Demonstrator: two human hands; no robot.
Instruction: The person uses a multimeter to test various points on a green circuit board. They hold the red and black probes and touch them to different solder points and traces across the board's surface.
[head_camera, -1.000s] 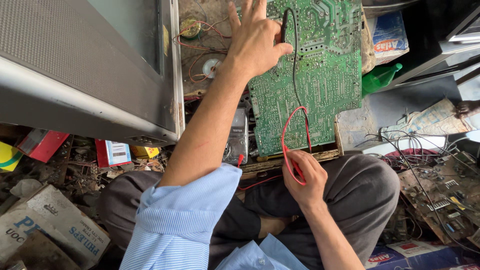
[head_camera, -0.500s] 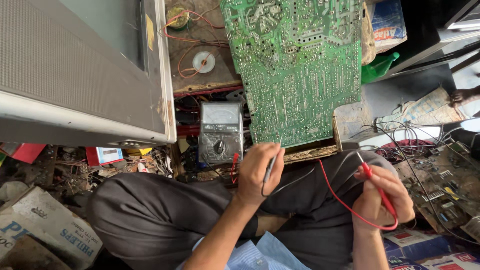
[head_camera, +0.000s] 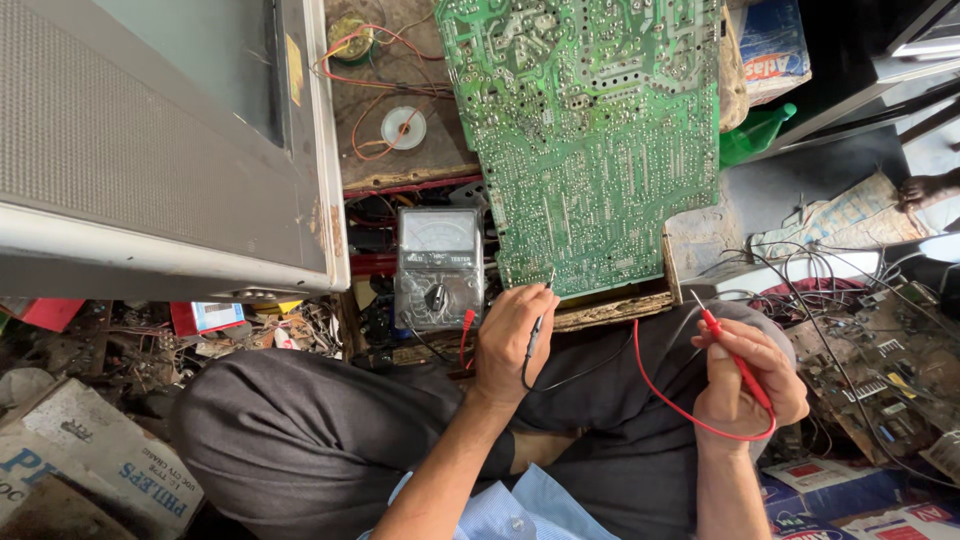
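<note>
A grey television set (head_camera: 150, 150) fills the left side, with a cardboard box (head_camera: 80, 470) lying below it. Just right of the set stands a grey dial meter (head_camera: 438, 268), and the green circuit board (head_camera: 590, 140) leans beside it. The left hand (head_camera: 510, 340) has its grip closed around a black probe (head_camera: 537, 325), whose tip rests near the board's lower edge. Further right, the right hand (head_camera: 745, 385) has its grip closed on a red probe (head_camera: 735, 360), tip up and apart from the board, its red wire (head_camera: 665, 400) looping below. Loose parts and wires (head_camera: 870, 340) lie at the far right.
</note>
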